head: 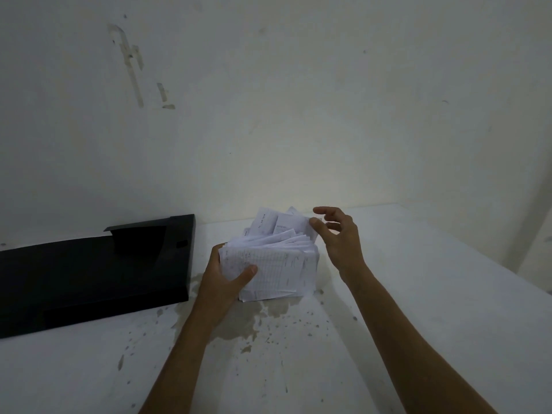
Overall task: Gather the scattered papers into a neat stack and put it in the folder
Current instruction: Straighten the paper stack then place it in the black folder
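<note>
The left hand (227,274) grips the lower corner of the loose bundle of white printed paper slips (274,264), thumb on top, apparently steadying it on the stained white worktop (388,309) so the edges can be squared. The right hand (337,234), fingers loosely spread, touches the splayed upper sheets, seemingly to tuck them in. The open black folder (89,273) lies just beyond the left hand, within easy reach.
</note>
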Motion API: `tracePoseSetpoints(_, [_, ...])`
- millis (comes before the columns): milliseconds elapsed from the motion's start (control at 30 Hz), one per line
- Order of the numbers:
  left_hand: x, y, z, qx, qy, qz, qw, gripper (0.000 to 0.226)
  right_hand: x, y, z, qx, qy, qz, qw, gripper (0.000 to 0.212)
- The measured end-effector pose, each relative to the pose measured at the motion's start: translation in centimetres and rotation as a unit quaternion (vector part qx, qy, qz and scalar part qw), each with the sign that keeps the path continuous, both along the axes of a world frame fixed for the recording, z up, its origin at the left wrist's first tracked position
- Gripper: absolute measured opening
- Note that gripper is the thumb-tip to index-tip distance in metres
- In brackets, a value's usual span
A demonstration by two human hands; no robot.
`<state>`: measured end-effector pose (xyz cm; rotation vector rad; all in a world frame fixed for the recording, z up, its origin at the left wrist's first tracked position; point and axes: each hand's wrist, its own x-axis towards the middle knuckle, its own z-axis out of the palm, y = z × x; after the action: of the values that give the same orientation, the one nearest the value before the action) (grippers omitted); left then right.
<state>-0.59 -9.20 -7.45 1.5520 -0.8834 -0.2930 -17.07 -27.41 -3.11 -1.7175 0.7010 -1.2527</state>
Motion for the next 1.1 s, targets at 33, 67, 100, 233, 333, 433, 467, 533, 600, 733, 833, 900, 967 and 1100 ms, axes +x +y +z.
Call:
tracePoseSetpoints(33, [-0.1,0.0,0.1,0.001,0.001,0.002,1.0,0.105,0.0,0.1,0.3,-0.033,0.015,0.003,0.999,0.018])
tracePoseSetpoints(67, [-0.2,0.1,0.2,-0.003,0.0,0.002,1.0,0.103,0.1,0.3,0.6,-0.072,0.033,0.01,0.997,0.018])
tracePoseSetpoints(100, [-0.4,0.2,0.4,-0.008,-0.003,0.0,1.0,0.1,0.2,0.4,1.1,-0.112,0.054,0.019,0.992,0.019])
tracePoseSetpoints(233, [-0.4,0.2,0.3,-0.008,0.001,-0.007,1.0,0.075,1.3,0.8,2.7,-0.215,0.155,0.017,0.964,0.013])
tracePoseSetpoints(333, [-0.3,0.0,0.1,0.003,-0.007,0.006,1.0,0.064,1.9,1.1,3.1,-0.262,0.182,-0.005,0.948,0.006])
tracePoseSetpoints(433, [-0.4,0.1,0.1,-0.01,0.005,0.0,1.0,0.069,1.7,1.4,3.4,-0.217,0.117,0.007,0.969,0.01])
tracePoseSetpoints(467, [-0.3,0.2,0.2,-0.016,0.009,-0.006,1.0,0.077,1.6,1.4,3.6,-0.183,0.072,0.016,0.98,0.011])
tracePoseSetpoints(533, [-0.3,0.2,0.3,-0.011,0.007,-0.005,1.0,0.086,1.3,1.4,4.0,-0.116,-0.003,0.037,0.993,0.005])
tracePoseSetpoints(600, [-0.2,0.1,0.2,-0.004,-0.006,0.003,1.0,0.071,1.0,1.3,3.9,-0.049,-0.029,0.075,0.996,0.002])
tracePoseSetpoints(733, [0.1,0.1,0.1,-0.01,-0.008,-0.003,1.0,0.069,0.8,0.9,1.7,0.009,0.014,0.098,0.995,0.009])
tracePoseSetpoints(833, [0.1,0.3,0.2,-0.015,-0.001,-0.015,1.0,0.097,0.4,0.3,0.5,-0.022,0.108,0.079,0.991,0.009])
tracePoseSetpoints(900, [0.2,0.3,0.1,-0.012,-0.009,-0.013,1.0,0.103,-0.1,0.1,0.6,-0.023,0.157,0.073,0.985,0.013])
tracePoseSetpoints(967, [0.3,0.1,-0.1,-0.012,-0.004,-0.013,1.0,0.094,-0.4,0.1,1.2,-0.044,0.159,0.045,0.985,0.016])
tracePoseSetpoints(1100, [0.3,0.0,-0.1,-0.012,-0.001,-0.015,1.0,0.092,0.3,1.2,3.4,-0.178,0.1,-0.002,0.979,0.008])
